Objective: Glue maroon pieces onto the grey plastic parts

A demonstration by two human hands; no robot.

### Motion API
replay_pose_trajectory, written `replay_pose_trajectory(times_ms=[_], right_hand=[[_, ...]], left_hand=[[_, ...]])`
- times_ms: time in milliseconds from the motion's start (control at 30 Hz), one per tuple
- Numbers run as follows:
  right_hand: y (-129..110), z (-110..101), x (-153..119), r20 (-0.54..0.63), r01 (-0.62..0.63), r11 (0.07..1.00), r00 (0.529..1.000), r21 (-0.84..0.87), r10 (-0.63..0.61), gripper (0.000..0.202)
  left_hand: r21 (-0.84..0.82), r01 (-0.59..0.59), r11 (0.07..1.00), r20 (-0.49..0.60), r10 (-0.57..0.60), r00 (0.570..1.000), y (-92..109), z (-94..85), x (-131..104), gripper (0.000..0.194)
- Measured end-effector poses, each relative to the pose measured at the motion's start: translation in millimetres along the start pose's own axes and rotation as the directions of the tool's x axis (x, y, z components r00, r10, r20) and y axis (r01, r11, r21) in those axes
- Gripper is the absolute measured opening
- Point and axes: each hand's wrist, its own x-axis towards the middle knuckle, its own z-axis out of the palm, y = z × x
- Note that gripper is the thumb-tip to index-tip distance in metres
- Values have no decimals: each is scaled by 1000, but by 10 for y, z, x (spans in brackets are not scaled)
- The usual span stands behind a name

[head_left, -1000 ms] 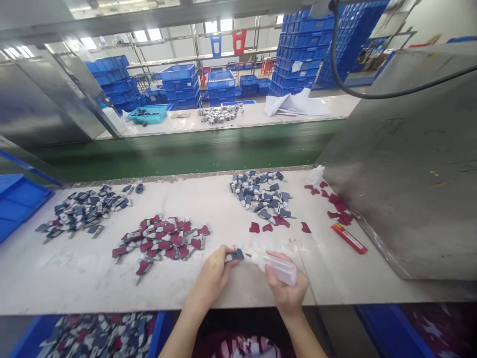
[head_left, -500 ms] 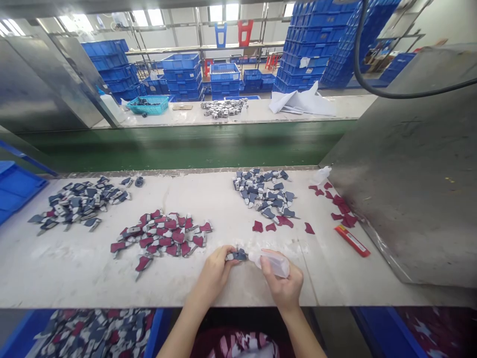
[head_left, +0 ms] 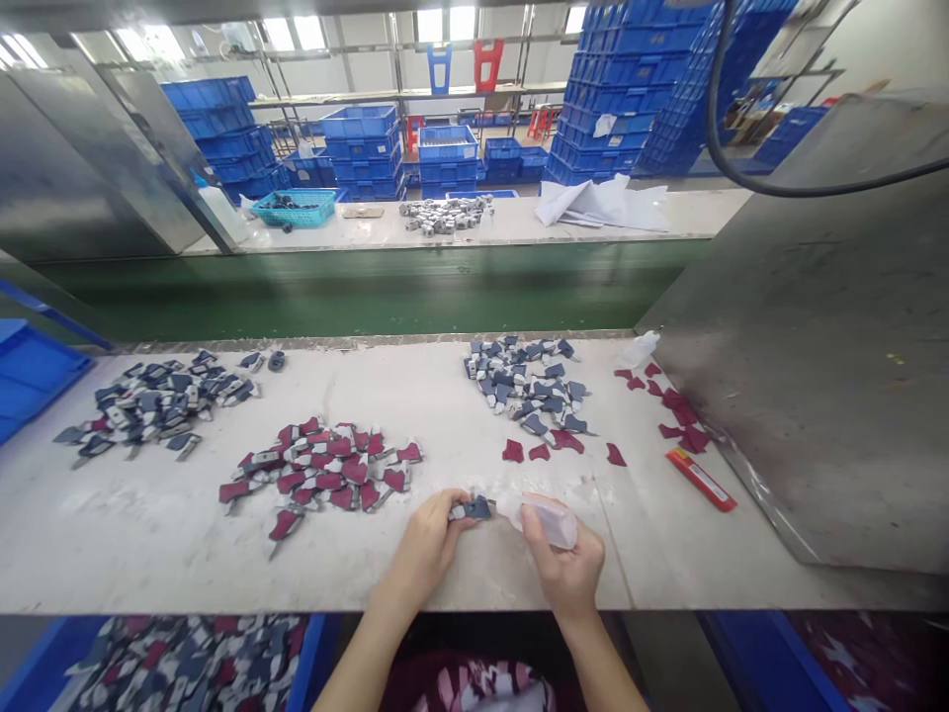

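Near the front of the worktable, my left hand (head_left: 428,542) pinches a small dark blue and grey part (head_left: 474,508) between thumb and fingers. My right hand (head_left: 569,566) is closed around a translucent squeeze bottle (head_left: 550,521), tilted so its thin nozzle points left at the part. The nozzle tip is close to the part's right end; whether they touch I cannot tell. Beyond my hands lie several loose maroon pieces (head_left: 569,441) and a pile of blue and grey parts (head_left: 525,386). Left of my left hand is a pile of maroon and grey parts (head_left: 326,467).
Another blue-grey pile (head_left: 159,400) lies far left. A red packet (head_left: 701,480) and maroon pieces (head_left: 678,407) lie beside a metal panel (head_left: 830,346) on the right. Below the table edge stand blue bins (head_left: 315,663). A green conveyor belt (head_left: 371,292) runs behind the table.
The squeeze bottle in my right hand has shifted slightly right, its nozzle drawing back a little from the part. My left hand stays almost in place.
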Motion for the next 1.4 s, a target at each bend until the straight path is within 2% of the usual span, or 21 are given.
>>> replay_pose_trajectory(times_ms=[400,733,933,1400], right_hand=[[0,-19,-34,-49,-1,1000,999,-25,0,16],[62,-57,-125,-67,-114,992,991,60,118,18],[-45,1,-119,-72,-208,969,973,133,219,22],[-54,47,-53,36,-120,991,992,52,118,23]], left_hand=[[3,-9,1000,-22,9,1000,-23,18,-11,15],[-9,-21,1000,-48,21,999,-29,37,-17,16],[-2,-10,1000,-49,10,999,-37,51,-16,15],[-10,-24,1000,-43,24,999,-25,38,-21,15]])
